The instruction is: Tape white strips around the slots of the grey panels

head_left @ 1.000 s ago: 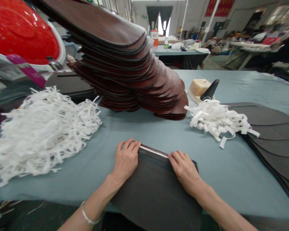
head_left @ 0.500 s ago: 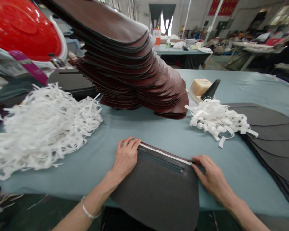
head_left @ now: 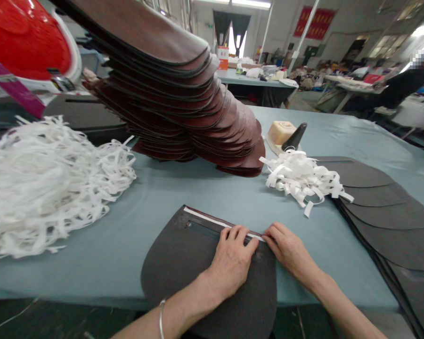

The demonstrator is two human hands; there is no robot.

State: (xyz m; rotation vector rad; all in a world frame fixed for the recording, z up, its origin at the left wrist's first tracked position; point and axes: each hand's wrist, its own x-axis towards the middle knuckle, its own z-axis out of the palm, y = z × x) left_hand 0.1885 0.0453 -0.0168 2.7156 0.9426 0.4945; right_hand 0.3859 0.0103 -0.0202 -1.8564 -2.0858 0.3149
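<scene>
A dark grey leather panel (head_left: pixel 176 256) with a rounded outline lies in front of me, its near end over the table edge. A narrow white strip (head_left: pixel 205 217) runs along its straight far edge, beside a slot in the panel. My left hand (head_left: pixel 231 261), with a bangle on the wrist, rests on the panel, fingers spread and fingertips pressing the strip near its right part. At the right corner, my right hand (head_left: pixel 291 249) pinches the strip's end against the panel's edge. The fingertips partly hide that end.
A tall, leaning stack of brown leather pieces (head_left: pixel 183 113) stands ahead. White strips lie in a large heap (head_left: pixel 53 188) at left and a smaller pile (head_left: pixel 300 174) at right. Beyond are a cream block (head_left: pixel 282 133) and black-handled tool (head_left: pixel 295 136). Grey panels (head_left: pixel 378 207) overlap at right.
My left hand has slid right along the strip, from the panel's left corner to near my right hand. The right hand stays at the right corner. The view has shifted slightly.
</scene>
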